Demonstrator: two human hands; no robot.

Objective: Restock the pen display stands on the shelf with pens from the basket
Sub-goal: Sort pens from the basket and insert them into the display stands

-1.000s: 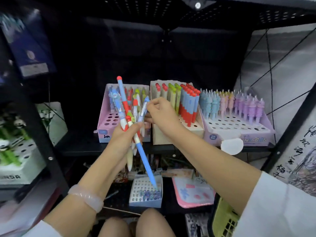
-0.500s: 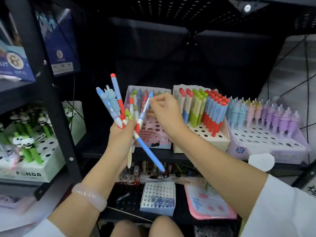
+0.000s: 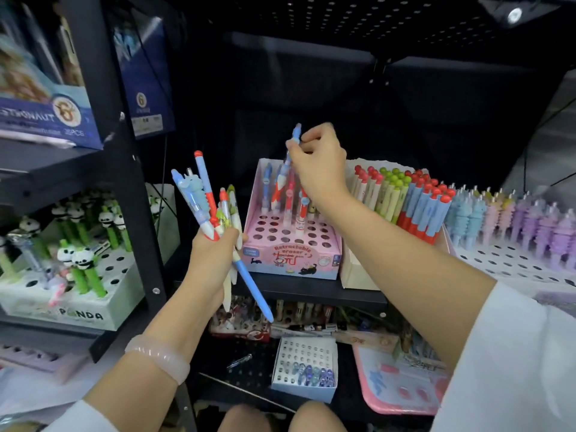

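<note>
Pens (image 3: 212, 210), a mixed bundle, sit fanned in the left hand (image 3: 215, 257), left of the pink stand (image 3: 291, 257). They look light and stiff, plastic barrels, likely a bit slick; several have soft-looking toppers, one a blue critter shape, so best taken at the mid-barrel, not the cap. Left hand is clenched round the bundle's middle, fingers wrapped, tips poking up and one long blue barrel angling down past the shelf edge (image 3: 311, 291) below the stand. Judged risk: a loose fan like this could let one slide out if the grip eases.

Pink stand is on the shelf, front label reading "Retractable eraser", back rows holding a few pens, most front holes unfilled. Above its back rows the right hand (image 3: 318, 163) pinches a single blue pen (image 3: 291, 148) near the upper end, between thumb and fingertips, other fingers curled in. Pen hangs roughly upright, slightly tilted, lower part down among the standing pens; whether its tip is in a hole I cannot tell, hand and pens hide it. Single pen needs little force, just straight alignment over a hole.

Right of the pink stand: cream stand (image 3: 358, 275) packed with red- and green-capped pens, then a white stand (image 3: 514, 266) with pastel pens. Basket not visible.
</note>
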